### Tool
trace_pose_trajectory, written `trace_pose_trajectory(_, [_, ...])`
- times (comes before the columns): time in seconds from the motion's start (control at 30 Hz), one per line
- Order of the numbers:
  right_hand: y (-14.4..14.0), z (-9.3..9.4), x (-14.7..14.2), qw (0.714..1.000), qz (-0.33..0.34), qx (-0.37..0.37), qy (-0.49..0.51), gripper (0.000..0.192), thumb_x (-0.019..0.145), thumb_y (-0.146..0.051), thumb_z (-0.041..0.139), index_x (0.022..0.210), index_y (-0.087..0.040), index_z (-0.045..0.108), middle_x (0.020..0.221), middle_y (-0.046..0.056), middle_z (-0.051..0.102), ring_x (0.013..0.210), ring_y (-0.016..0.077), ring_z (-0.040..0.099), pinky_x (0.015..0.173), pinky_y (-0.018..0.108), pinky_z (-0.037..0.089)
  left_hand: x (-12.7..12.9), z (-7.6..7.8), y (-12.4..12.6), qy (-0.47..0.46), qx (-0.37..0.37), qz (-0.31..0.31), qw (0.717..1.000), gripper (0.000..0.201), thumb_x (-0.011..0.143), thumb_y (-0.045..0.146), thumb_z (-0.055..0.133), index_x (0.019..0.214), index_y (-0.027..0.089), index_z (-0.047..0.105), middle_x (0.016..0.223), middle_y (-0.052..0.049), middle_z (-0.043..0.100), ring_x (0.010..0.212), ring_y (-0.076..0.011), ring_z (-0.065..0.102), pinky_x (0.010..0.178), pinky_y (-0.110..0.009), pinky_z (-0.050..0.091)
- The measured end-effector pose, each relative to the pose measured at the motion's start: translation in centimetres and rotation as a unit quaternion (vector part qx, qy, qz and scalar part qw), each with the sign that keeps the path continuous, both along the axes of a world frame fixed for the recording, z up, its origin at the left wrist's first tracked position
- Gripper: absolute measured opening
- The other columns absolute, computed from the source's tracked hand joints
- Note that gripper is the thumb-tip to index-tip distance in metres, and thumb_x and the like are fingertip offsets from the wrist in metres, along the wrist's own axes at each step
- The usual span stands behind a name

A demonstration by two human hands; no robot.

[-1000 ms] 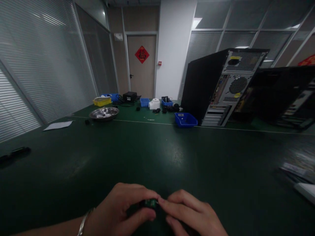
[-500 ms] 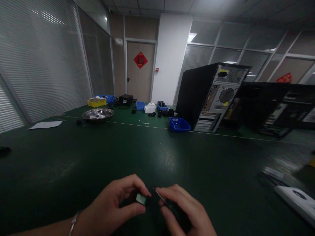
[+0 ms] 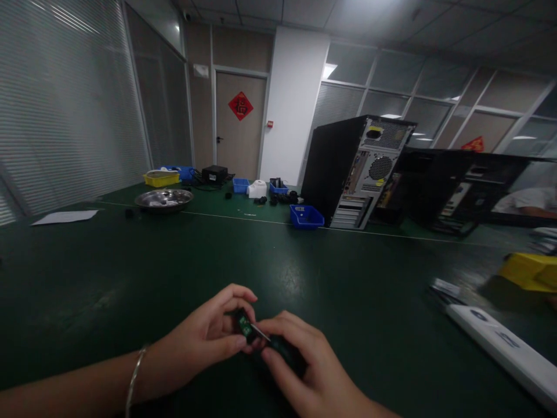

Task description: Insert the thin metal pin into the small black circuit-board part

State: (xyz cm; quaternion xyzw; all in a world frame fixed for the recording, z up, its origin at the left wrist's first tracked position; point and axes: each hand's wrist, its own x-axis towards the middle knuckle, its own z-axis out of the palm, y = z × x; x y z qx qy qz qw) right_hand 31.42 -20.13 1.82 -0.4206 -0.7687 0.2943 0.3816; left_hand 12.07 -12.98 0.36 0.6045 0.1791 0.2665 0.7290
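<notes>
My left hand (image 3: 198, 339), a silver bangle on its wrist, holds a small green circuit board in a dark casing (image 3: 245, 326) between thumb and fingers. In my right hand (image 3: 315, 363) is a screwdriver (image 3: 261, 332) with a thin metal shaft and a dark handle, largely hidden by the fingers. The shaft's tip meets the edge of the board's casing; whether it is inside, I cannot tell. Both hands are closed and close together above the green tabletop (image 3: 174, 261).
Farther back stand a metal dish (image 3: 163, 200), a blue bin (image 3: 307, 217) and a black computer tower (image 3: 339, 168). To the right lie a long white device (image 3: 500, 342) and a yellow bin (image 3: 528, 271). Paper (image 3: 65, 217) lies left. Another person's sleeve (image 3: 535, 198) shows far right.
My hands have come together, and the screwdriver's tip now reaches the casing, where before there was a gap. The board has turned in my left fingers. The view has swung slightly right.
</notes>
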Motion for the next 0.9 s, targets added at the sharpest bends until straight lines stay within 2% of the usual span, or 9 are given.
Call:
trace_pose_trajectory(0.3, [-0.6, 0.6, -0.3, 1.000, -0.005, -0.012, -0.003, 0.020, 0.089, -0.012, 0.049, 0.101, -0.018, 0.064, 0.091, 0.003, 0.063, 0.085, 0.0136, 0.059, 0.078, 0.024, 0.044, 0.3, 0.4, 0.3, 0.000, -0.034, -0.022, 0.999, 0.043, 0.074, 0.011, 0.063, 0.110, 0.021, 0.041, 0.099, -0.004, 0.054, 0.085, -0.0163, 0.059, 0.077, -0.033, 0.045])
trace_pose_trajectory(0.4, [-0.8, 0.7, -0.2, 1.000, -0.011, -0.013, 0.003, 0.020, 0.089, -0.012, 0.049, 0.102, -0.018, 0.064, 0.092, 0.002, 0.064, 0.087, 0.0136, 0.059, 0.081, 0.024, 0.044, 0.8, 0.7, -0.1, 0.033, -0.044, -0.001, 0.999, 0.041, 0.072, 0.012, 0.063, 0.107, 0.020, 0.043, 0.095, -0.004, 0.057, 0.083, -0.0169, 0.058, 0.073, -0.031, 0.044])
trace_pose_trajectory(0.53, [-0.9, 0.7, 0.1, 0.999, -0.029, -0.011, 0.013, 0.020, 0.089, -0.014, 0.049, 0.105, -0.017, 0.063, 0.095, 0.003, 0.064, 0.089, 0.0135, 0.059, 0.082, 0.024, 0.043, 1.3, 0.6, -0.3, 0.067, -0.026, 0.053, 0.996, 0.028, 0.076, 0.013, 0.056, 0.103, 0.019, 0.049, 0.090, -0.004, 0.061, 0.081, -0.0169, 0.057, 0.071, -0.029, 0.042])
trace_pose_trajectory(0.63, [-0.9, 0.6, 0.5, 1.000, -0.028, -0.010, -0.001, 0.021, 0.089, -0.016, 0.051, 0.106, -0.017, 0.063, 0.095, 0.003, 0.064, 0.088, 0.0138, 0.059, 0.081, 0.024, 0.043, 1.1, 0.3, -0.2, 0.080, -0.022, 0.091, 0.992, 0.030, 0.078, 0.017, 0.056, 0.107, 0.019, 0.051, 0.094, -0.005, 0.062, 0.082, -0.0175, 0.056, 0.073, -0.029, 0.041])
trace_pose_trajectory(0.8, [-0.7, 0.4, 0.9, 0.999, -0.038, -0.020, -0.004, 0.021, 0.088, -0.018, 0.052, 0.106, -0.017, 0.063, 0.096, 0.004, 0.064, 0.087, 0.0143, 0.060, 0.080, 0.024, 0.044, 0.8, 0.0, 0.1, 0.134, -0.008, 0.109, 0.985, 0.044, 0.084, 0.034, 0.051, 0.126, 0.022, 0.045, 0.103, -0.007, 0.062, 0.095, -0.0210, 0.054, 0.082, -0.032, 0.039])
trace_pose_trajectory(0.9, [-0.7, 0.3, 0.9, 1.000, -0.026, -0.017, 0.001, 0.022, 0.088, -0.018, 0.052, 0.107, -0.019, 0.063, 0.098, 0.004, 0.065, 0.089, 0.0142, 0.060, 0.082, 0.023, 0.043, 0.8, -0.1, 0.1, 0.160, -0.001, 0.120, 0.980, 0.048, 0.083, 0.041, 0.051, 0.128, 0.023, 0.044, 0.100, -0.006, 0.063, 0.088, -0.0205, 0.054, 0.079, -0.031, 0.040])
